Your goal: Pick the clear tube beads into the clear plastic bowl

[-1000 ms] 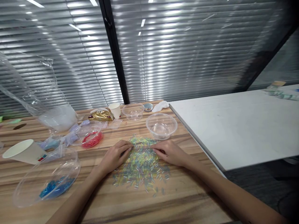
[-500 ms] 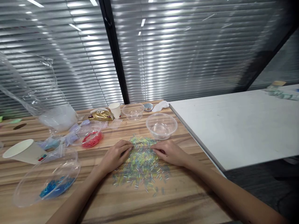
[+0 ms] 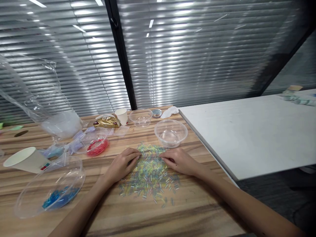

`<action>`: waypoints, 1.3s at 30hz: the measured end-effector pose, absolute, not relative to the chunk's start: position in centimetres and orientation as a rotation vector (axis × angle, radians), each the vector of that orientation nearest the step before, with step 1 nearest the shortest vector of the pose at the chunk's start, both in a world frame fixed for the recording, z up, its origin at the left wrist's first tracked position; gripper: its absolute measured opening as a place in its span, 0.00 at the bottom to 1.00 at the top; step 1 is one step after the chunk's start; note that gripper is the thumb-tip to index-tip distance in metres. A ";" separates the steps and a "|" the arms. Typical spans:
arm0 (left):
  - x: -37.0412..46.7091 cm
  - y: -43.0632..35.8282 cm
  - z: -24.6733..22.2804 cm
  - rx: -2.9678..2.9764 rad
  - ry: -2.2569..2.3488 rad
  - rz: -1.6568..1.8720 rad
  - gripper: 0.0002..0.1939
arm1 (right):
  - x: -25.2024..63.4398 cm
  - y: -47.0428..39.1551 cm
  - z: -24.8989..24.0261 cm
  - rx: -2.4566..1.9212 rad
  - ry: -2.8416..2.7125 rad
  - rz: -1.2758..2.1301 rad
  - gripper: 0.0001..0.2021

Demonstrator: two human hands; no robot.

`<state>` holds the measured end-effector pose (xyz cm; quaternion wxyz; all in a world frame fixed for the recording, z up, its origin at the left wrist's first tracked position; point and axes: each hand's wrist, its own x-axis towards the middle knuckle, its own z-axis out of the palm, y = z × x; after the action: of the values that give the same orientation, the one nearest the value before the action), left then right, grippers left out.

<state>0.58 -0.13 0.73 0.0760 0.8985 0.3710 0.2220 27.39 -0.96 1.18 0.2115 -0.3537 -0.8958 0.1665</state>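
A loose pile of small tube beads (image 3: 151,174), pale yellow, green, blue and clear, lies spread on the wooden table between my hands. At the upper left edge of the pile, my left hand (image 3: 125,163) rests with fingers curled and thumb close to the forefinger. Opposite it, my right hand (image 3: 180,160) touches the pile's upper right edge in a similar pinch. Whatever either set of fingertips holds is too small to make out. Just beyond my right hand stands a clear plastic bowl (image 3: 171,134), with no beads visible in it.
Left of me, a tilted clear bowl (image 3: 81,171) holds blue beads (image 3: 60,197); another has red beads (image 3: 97,147). A paper cup (image 3: 26,160) leans nearby. Further back are a gold tissue pack (image 3: 106,121), a second cup (image 3: 121,117) and another clear bowl (image 3: 141,118).
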 end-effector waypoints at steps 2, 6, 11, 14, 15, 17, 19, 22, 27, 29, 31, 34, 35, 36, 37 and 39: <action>0.5 -0.1 0.6 2.689 1.117 0.661 0.13 | 27.4 -1.0 1.2 -0.984 -2.486 0.469 0.11; 0.5 -0.1 0.6 2.679 1.121 0.649 0.13 | 27.5 -0.9 1.0 -0.980 -2.474 0.483 0.12; 0.5 -0.1 0.5 2.684 1.114 0.645 0.13 | 27.4 -0.9 0.9 -0.983 -2.481 0.478 0.13; 0.5 -0.1 0.5 2.683 1.116 0.643 0.13 | 27.4 -0.9 1.0 -0.982 -2.486 0.476 0.12; 0.5 -0.1 0.5 2.683 1.118 0.645 0.13 | 27.4 -0.9 1.0 -0.982 -2.487 0.476 0.12; 0.5 -0.2 0.6 2.681 1.120 0.647 0.13 | 27.4 -0.9 1.0 -0.981 -2.486 0.478 0.13; 0.6 -0.2 0.7 2.681 1.117 0.649 0.13 | 27.4 -1.0 1.0 -0.978 -2.483 0.475 0.13; 0.6 -0.2 0.7 2.679 1.120 0.648 0.13 | 27.5 -0.9 1.0 -0.977 -2.485 0.468 0.12; 0.6 -0.2 0.7 2.684 1.116 0.649 0.14 | 27.5 -0.9 1.0 -0.982 -2.489 0.478 0.12; 0.5 -0.1 0.7 2.682 1.115 0.646 0.14 | 27.5 -0.9 1.0 -0.990 -2.497 0.472 0.12; 0.5 -0.1 0.7 2.679 1.114 0.641 0.13 | 27.5 -0.9 1.1 -0.993 -2.499 0.463 0.12; 0.5 -0.1 0.7 2.678 1.110 0.637 0.13 | 27.5 -1.0 1.1 -0.988 -2.491 0.460 0.12; 0.5 -0.1 0.7 2.679 1.109 0.637 0.13 | 27.5 -1.0 1.1 -0.986 -2.488 0.465 0.12; 0.5 -0.2 0.8 2.679 1.111 0.634 0.14 | 27.5 -1.0 1.2 -0.986 -2.485 0.471 0.12; 0.5 -0.2 0.8 2.678 1.112 0.630 0.14 | 27.5 -1.0 1.2 -0.985 -2.484 0.477 0.12; 0.5 -0.2 0.9 2.673 1.113 0.625 0.14 | 27.6 -1.0 1.1 -0.985 -2.475 0.486 0.12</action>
<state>0.52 -0.19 0.89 0.0895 0.8988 0.3742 0.2102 27.57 -0.98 1.15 0.2150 -0.3554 -0.8926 0.1753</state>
